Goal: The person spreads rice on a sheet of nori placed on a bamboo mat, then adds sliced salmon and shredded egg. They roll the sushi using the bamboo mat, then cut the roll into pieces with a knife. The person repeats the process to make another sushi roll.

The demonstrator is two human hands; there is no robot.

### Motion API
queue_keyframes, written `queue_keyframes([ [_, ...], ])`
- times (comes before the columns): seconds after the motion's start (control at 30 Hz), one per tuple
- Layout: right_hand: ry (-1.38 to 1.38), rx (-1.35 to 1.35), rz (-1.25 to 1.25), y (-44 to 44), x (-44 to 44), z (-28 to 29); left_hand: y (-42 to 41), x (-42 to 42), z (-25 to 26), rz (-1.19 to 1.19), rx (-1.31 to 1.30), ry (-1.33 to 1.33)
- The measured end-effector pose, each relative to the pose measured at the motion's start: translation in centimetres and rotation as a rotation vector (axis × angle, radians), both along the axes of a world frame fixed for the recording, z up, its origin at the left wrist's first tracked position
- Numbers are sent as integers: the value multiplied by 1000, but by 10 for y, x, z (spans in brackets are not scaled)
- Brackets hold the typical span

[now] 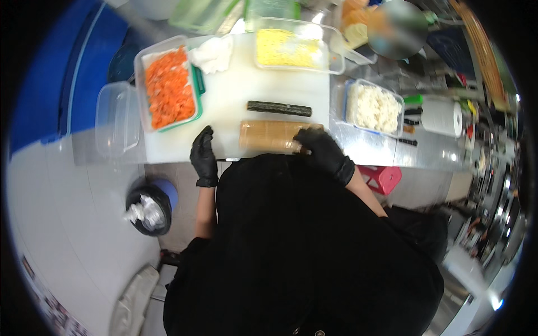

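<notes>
A bamboo rolling mat (267, 135), wrapped in clear film, lies near the front edge of the white cutting board (229, 90). My right hand (321, 148), in a black glove, rests on the mat's right end; its fingertips are partly hidden, so its grip is unclear. Just beyond the mat, a seaweed-wrapped roll (279, 108) lies lengthwise. At the board's left front, my black-gloved left hand (204, 155) is apart from the mat, fingers raised and close together, with no object visible in it.
A tub of chopped orange fish (138, 80) stands left, near a crumpled white cloth (213, 53). A container of yellow shreds (334, 63) is at the back. Right are a tub of white rice (374, 107), knives (407, 142) and a paper roll (439, 116).
</notes>
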State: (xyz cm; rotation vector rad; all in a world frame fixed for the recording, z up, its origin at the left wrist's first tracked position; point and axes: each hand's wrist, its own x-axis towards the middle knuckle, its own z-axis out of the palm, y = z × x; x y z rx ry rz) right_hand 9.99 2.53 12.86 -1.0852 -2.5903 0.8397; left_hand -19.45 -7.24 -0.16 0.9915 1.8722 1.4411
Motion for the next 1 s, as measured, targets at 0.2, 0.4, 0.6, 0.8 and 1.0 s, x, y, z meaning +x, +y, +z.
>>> queue_keyframes([
  [0.2,-203,-108,-73,-33,18,-30,64,17,10,-223,62,115],
  [0.4,-394,23,-106,-18,-9,-19,145,42,32,-896,126,622],
  [0.6,-225,115,-419,-11,-14,-4,147,52,10,-987,30,675],
  [0.8,-140,27,-448,-11,-22,-9,129,15,21,-784,-254,809],
  [1.0,137,-273,-373,52,-87,7,128,51,-15,-643,-27,1265],
])
